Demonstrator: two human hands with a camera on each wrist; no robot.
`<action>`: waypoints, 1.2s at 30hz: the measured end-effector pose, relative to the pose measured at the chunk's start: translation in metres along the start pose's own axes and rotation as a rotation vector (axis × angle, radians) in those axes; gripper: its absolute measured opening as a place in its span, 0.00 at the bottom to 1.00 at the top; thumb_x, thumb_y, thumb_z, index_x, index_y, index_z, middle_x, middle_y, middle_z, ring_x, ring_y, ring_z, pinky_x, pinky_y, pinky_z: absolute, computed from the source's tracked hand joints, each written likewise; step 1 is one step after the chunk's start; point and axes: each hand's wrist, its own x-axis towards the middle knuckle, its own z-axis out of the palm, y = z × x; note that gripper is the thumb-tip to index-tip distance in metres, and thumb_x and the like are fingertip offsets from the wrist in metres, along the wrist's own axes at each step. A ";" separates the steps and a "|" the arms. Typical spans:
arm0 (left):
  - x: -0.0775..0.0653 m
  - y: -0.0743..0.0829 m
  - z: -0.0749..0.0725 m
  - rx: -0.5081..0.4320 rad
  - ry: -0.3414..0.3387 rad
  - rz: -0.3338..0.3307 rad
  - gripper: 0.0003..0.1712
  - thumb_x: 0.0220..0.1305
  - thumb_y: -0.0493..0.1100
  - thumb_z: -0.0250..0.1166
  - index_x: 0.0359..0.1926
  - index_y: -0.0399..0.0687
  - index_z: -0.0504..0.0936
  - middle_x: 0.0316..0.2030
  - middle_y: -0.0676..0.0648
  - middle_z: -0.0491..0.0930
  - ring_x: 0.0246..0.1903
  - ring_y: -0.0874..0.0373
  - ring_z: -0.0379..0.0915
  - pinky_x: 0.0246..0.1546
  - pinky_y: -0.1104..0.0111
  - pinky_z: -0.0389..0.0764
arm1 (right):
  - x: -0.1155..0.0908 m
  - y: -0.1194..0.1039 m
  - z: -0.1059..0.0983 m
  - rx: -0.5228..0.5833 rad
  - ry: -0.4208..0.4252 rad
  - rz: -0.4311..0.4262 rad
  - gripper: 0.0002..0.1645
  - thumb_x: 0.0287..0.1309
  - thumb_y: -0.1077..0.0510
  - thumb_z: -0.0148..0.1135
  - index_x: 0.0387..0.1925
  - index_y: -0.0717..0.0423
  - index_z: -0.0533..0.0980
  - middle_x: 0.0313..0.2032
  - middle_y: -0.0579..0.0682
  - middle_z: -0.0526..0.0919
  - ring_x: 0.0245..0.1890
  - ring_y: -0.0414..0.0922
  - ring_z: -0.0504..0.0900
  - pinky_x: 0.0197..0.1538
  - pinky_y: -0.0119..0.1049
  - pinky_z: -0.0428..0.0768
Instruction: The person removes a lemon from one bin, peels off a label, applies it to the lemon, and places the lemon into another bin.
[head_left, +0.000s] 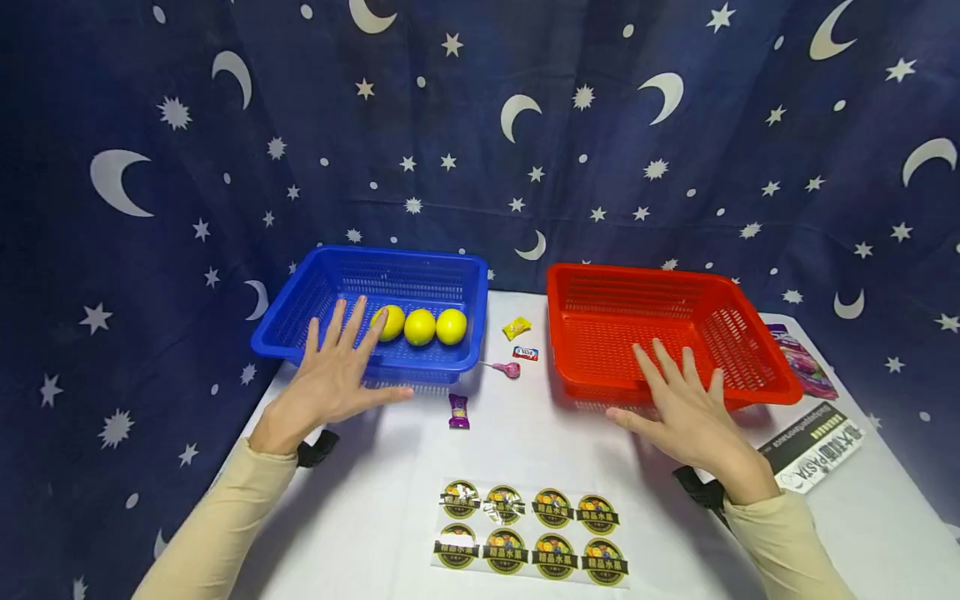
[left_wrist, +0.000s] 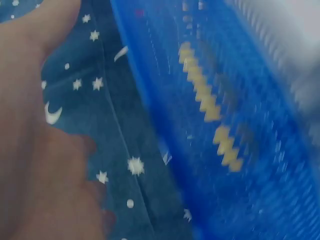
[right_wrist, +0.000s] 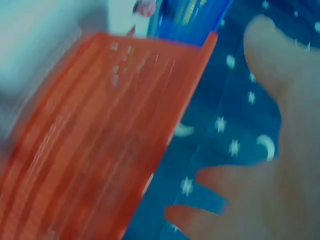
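My left hand is held with fingers spread over the front left part of the blue basket. Three round yellow lemons lie in that basket, the leftmost partly behind my fingertips. On the other side, my right hand spreads its fingers over the front of the red basket, where no contents show. Neither hand holds anything. Both wrist views are blurred: the left one shows the blue basket beside my hand, the right one the red basket.
Between the baskets lie a yellow candy, a small red-and-blue packet and a pink lollipop. A purple candy lies nearer. In front is a sheet of round stickers. A pasta box and purple bag sit right.
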 end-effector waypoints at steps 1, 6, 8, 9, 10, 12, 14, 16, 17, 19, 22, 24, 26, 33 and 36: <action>0.004 -0.006 -0.006 -0.010 0.004 0.017 0.68 0.55 0.84 0.58 0.83 0.56 0.40 0.83 0.38 0.29 0.81 0.34 0.22 0.74 0.31 0.31 | 0.004 -0.006 0.001 0.015 0.018 -0.027 0.64 0.59 0.23 0.60 0.82 0.51 0.48 0.81 0.67 0.45 0.78 0.75 0.36 0.69 0.81 0.34; 0.037 -0.041 -0.049 -0.061 0.032 0.115 0.48 0.68 0.66 0.63 0.80 0.54 0.59 0.80 0.36 0.54 0.78 0.33 0.48 0.73 0.33 0.52 | 0.038 -0.057 0.011 0.102 0.121 -0.232 0.45 0.65 0.35 0.64 0.77 0.49 0.64 0.78 0.62 0.61 0.79 0.65 0.55 0.75 0.68 0.56; 0.060 -0.052 -0.062 -0.060 0.012 0.147 0.41 0.69 0.60 0.65 0.77 0.52 0.65 0.76 0.37 0.64 0.75 0.34 0.58 0.71 0.34 0.59 | 0.054 -0.079 0.016 0.128 0.139 -0.307 0.40 0.67 0.38 0.63 0.74 0.48 0.68 0.76 0.60 0.65 0.78 0.61 0.60 0.74 0.65 0.63; 0.072 -0.056 -0.067 -0.053 -0.012 0.153 0.39 0.70 0.58 0.66 0.76 0.52 0.68 0.74 0.38 0.67 0.73 0.34 0.62 0.70 0.35 0.62 | 0.062 -0.089 0.019 0.136 0.140 -0.337 0.38 0.68 0.38 0.62 0.74 0.48 0.69 0.75 0.59 0.67 0.77 0.60 0.62 0.73 0.65 0.65; 0.084 -0.059 -0.070 -0.046 -0.042 0.150 0.37 0.70 0.56 0.66 0.75 0.52 0.69 0.73 0.38 0.69 0.72 0.35 0.64 0.70 0.35 0.63 | 0.069 -0.097 0.022 0.142 0.137 -0.360 0.37 0.69 0.39 0.61 0.73 0.47 0.70 0.75 0.59 0.67 0.77 0.60 0.64 0.72 0.64 0.67; 0.105 -0.061 -0.070 -0.014 -0.113 0.136 0.37 0.69 0.55 0.67 0.75 0.54 0.70 0.72 0.40 0.71 0.70 0.36 0.68 0.69 0.37 0.66 | 0.084 -0.111 0.030 0.154 0.128 -0.379 0.36 0.70 0.39 0.60 0.73 0.47 0.70 0.74 0.60 0.68 0.75 0.60 0.66 0.72 0.63 0.68; 0.122 -0.062 -0.064 0.030 -0.190 0.121 0.38 0.68 0.55 0.68 0.76 0.55 0.68 0.73 0.40 0.70 0.70 0.35 0.67 0.69 0.37 0.66 | 0.095 -0.120 0.039 0.157 0.126 -0.375 0.35 0.70 0.39 0.60 0.73 0.46 0.70 0.74 0.62 0.68 0.75 0.61 0.67 0.71 0.63 0.69; 0.134 -0.064 -0.055 0.045 -0.285 0.090 0.42 0.67 0.54 0.69 0.77 0.56 0.65 0.74 0.38 0.67 0.73 0.33 0.62 0.71 0.37 0.64 | 0.103 -0.126 0.049 0.148 0.119 -0.365 0.35 0.70 0.39 0.60 0.73 0.45 0.71 0.74 0.63 0.68 0.74 0.61 0.68 0.70 0.63 0.70; 0.139 -0.066 -0.050 0.041 -0.335 0.076 0.44 0.66 0.53 0.70 0.78 0.55 0.63 0.75 0.36 0.65 0.73 0.32 0.61 0.71 0.38 0.64 | 0.106 -0.128 0.055 0.145 0.112 -0.367 0.34 0.70 0.39 0.60 0.72 0.46 0.71 0.74 0.64 0.67 0.74 0.62 0.68 0.70 0.63 0.70; 0.145 -0.069 -0.040 0.006 -0.441 0.029 0.48 0.65 0.51 0.72 0.80 0.54 0.59 0.77 0.33 0.59 0.75 0.32 0.56 0.73 0.39 0.62 | 0.109 -0.133 0.064 0.150 0.086 -0.370 0.33 0.71 0.39 0.59 0.72 0.46 0.72 0.74 0.65 0.67 0.74 0.62 0.67 0.69 0.64 0.71; 0.149 -0.074 -0.026 -0.076 -0.556 -0.032 0.51 0.63 0.47 0.74 0.80 0.55 0.56 0.78 0.30 0.54 0.75 0.33 0.58 0.72 0.41 0.64 | 0.110 -0.137 0.073 0.178 0.066 -0.379 0.32 0.71 0.39 0.58 0.70 0.47 0.73 0.74 0.65 0.66 0.74 0.63 0.68 0.69 0.63 0.72; 0.151 -0.074 -0.019 -0.130 -0.587 -0.045 0.51 0.62 0.44 0.75 0.80 0.56 0.57 0.77 0.30 0.55 0.74 0.34 0.61 0.72 0.41 0.66 | 0.109 -0.137 0.075 0.203 0.079 -0.374 0.31 0.70 0.39 0.59 0.69 0.47 0.74 0.73 0.65 0.67 0.73 0.62 0.69 0.69 0.62 0.71; 0.153 -0.074 -0.013 -0.171 -0.595 -0.034 0.51 0.61 0.42 0.75 0.80 0.56 0.58 0.76 0.30 0.58 0.73 0.35 0.63 0.71 0.42 0.66 | 0.109 -0.138 0.075 0.213 0.103 -0.375 0.31 0.69 0.40 0.60 0.67 0.48 0.76 0.73 0.65 0.69 0.73 0.62 0.70 0.70 0.62 0.71; 0.155 -0.072 -0.005 -0.195 -0.567 -0.013 0.46 0.59 0.40 0.76 0.76 0.54 0.66 0.74 0.34 0.66 0.72 0.36 0.65 0.72 0.41 0.65 | 0.111 -0.138 0.075 0.211 0.094 -0.367 0.32 0.70 0.39 0.60 0.68 0.49 0.75 0.73 0.64 0.68 0.73 0.61 0.69 0.70 0.60 0.72; 0.159 -0.072 -0.002 -0.198 -0.570 -0.021 0.46 0.58 0.40 0.77 0.76 0.54 0.68 0.73 0.35 0.68 0.71 0.38 0.67 0.72 0.42 0.66 | 0.111 -0.138 0.077 0.221 0.093 -0.358 0.32 0.70 0.39 0.60 0.68 0.49 0.75 0.73 0.64 0.68 0.73 0.61 0.69 0.70 0.60 0.72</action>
